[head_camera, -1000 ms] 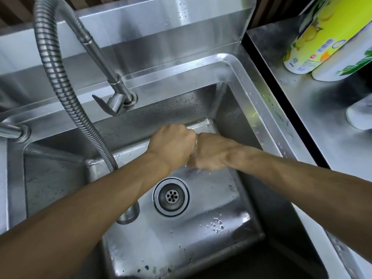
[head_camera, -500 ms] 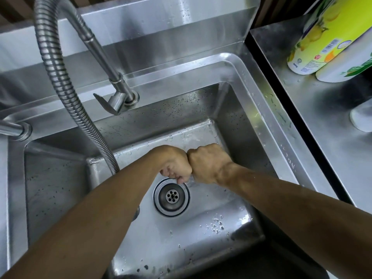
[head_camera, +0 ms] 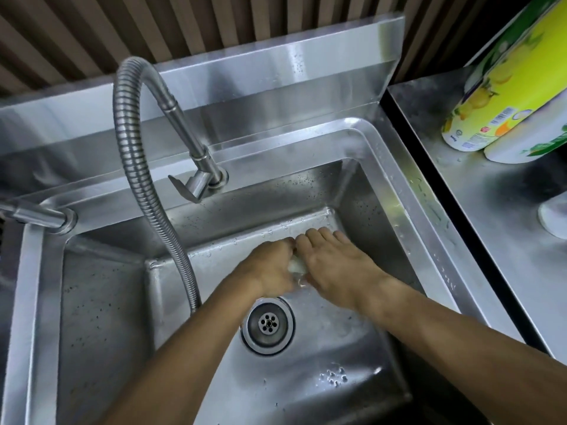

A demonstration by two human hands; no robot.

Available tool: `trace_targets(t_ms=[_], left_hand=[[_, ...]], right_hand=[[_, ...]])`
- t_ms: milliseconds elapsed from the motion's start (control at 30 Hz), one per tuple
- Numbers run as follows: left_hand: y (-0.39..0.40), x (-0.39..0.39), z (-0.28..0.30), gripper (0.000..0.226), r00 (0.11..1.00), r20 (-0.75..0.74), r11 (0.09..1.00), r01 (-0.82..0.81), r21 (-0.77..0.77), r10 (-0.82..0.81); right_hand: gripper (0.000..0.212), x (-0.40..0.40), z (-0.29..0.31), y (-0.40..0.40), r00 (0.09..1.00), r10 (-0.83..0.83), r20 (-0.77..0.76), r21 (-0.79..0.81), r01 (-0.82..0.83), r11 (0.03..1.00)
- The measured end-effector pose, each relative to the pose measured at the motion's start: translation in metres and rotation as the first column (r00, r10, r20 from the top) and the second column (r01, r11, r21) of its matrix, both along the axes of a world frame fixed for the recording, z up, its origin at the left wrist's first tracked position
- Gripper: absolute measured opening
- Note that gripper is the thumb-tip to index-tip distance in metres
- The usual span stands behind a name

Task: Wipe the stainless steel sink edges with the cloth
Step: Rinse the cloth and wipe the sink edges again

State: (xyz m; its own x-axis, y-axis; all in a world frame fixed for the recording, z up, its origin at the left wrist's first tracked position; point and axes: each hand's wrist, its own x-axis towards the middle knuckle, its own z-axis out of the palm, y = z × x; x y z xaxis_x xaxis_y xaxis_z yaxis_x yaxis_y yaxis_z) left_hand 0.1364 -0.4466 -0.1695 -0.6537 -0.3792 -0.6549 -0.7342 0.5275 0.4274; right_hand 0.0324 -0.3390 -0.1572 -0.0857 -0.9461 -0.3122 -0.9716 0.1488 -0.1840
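Both my hands are down inside the stainless steel sink (head_camera: 411,191), just above the drain (head_camera: 268,323). My left hand (head_camera: 270,268) is curled shut around a small white cloth (head_camera: 297,265), of which only a bunched bit shows between the hands. My right hand (head_camera: 334,265) lies against the cloth with its fingers stretched out and together, pointing toward the back wall of the basin. Most of the cloth is hidden by the hands.
A flexible metal hose faucet (head_camera: 135,167) arches over the basin's left side, its handle (head_camera: 190,187) on the back ledge. A second tap (head_camera: 36,214) sticks in from the left. On the steel counter (head_camera: 497,228) to the right stand a yellow bottle (head_camera: 503,84) and a white container (head_camera: 530,139).
My fists were clenched together wringing over the drain; now the right hand's fingers have straightened out and the white cloth shows between the hands. The view has tilted up and back.
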Motion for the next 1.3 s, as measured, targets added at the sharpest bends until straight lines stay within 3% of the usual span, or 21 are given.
trace_targets(t_ms=[67,167,267,333,400,500,600,700,767,900,1000,1067,1100,1200,1300], left_hand=[[-0.002,0.006,0.018,0.040,0.991,-0.116,0.998,-0.060,0.003,0.060],[-0.010,0.005,0.043,0.060,0.909,-0.411,0.956,-0.176,-0.234,0.066],[-0.025,-0.005,0.059,0.073,0.737,-0.672,0.798,-0.447,-0.404,0.072],[-0.036,-0.015,0.059,0.063,0.646,-0.760,0.708,-0.570,-0.417,0.073],[-0.043,-0.026,0.047,0.052,0.669,-0.743,0.665,-0.569,-0.483,0.033],[-0.045,-0.033,0.017,0.057,0.822,-0.568,0.641,-0.460,-0.614,0.046],[-0.044,-0.028,-0.006,0.064,0.886,-0.464,0.631,-0.361,-0.687,0.002],[-0.046,-0.023,-0.007,0.063,0.896,-0.441,0.599,-0.324,-0.732,-0.055],[-0.047,-0.021,-0.007,0.062,0.897,-0.435,0.575,-0.314,-0.755,-0.082],[-0.043,-0.015,-0.008,0.060,0.899,-0.429,0.572,-0.305,-0.761,-0.092],[-0.042,-0.013,-0.008,0.059,0.894,-0.438,0.579,-0.310,-0.754,-0.093],[-0.041,-0.013,-0.008,0.062,0.891,-0.446,0.574,-0.321,-0.753,-0.088],[-0.042,-0.014,-0.008,0.065,0.897,-0.432,0.568,-0.308,-0.763,-0.094],[-0.042,-0.014,-0.007,0.068,0.926,-0.349,0.528,-0.227,-0.818,-0.142],[-0.044,-0.013,-0.008,0.061,0.916,-0.374,0.524,-0.249,-0.814,-0.146]], right_hand=[[0.041,-0.009,0.017,0.000,0.998,-0.047,0.035,-0.059,0.049,0.997],[0.037,-0.023,0.044,-0.006,0.974,-0.186,0.127,-0.184,0.207,0.961],[0.033,-0.040,0.068,-0.018,0.873,-0.296,0.389,-0.332,0.432,0.839],[0.023,-0.049,0.082,-0.034,0.792,-0.306,0.529,-0.361,0.536,0.763],[0.032,-0.059,0.081,-0.053,0.848,-0.288,0.446,-0.447,0.490,0.749],[0.071,-0.064,0.056,-0.077,0.922,-0.382,0.068,-0.454,0.369,0.811],[0.069,-0.058,0.031,-0.084,0.943,-0.318,0.095,-0.462,0.325,0.825],[0.059,-0.056,0.018,-0.078,0.985,-0.172,-0.028,-0.495,0.136,0.858],[0.052,-0.058,0.024,-0.080,0.994,-0.109,0.006,-0.484,0.098,0.870],[0.040,-0.066,0.033,-0.091,0.954,-0.232,0.191,-0.524,0.299,0.797],[0.047,-0.051,0.039,-0.091,0.891,-0.289,0.351,-0.658,0.454,0.601],[0.058,-0.031,0.050,-0.102,0.923,-0.270,0.275,-0.806,0.374,0.459],[0.065,-0.022,0.055,-0.113,0.948,-0.242,0.206,-0.847,0.297,0.441],[0.071,-0.003,0.058,-0.157,0.994,-0.103,0.026,-0.857,0.075,0.511],[0.067,-0.011,0.040,-0.169,0.997,-0.074,-0.031,-0.852,0.013,0.524]])
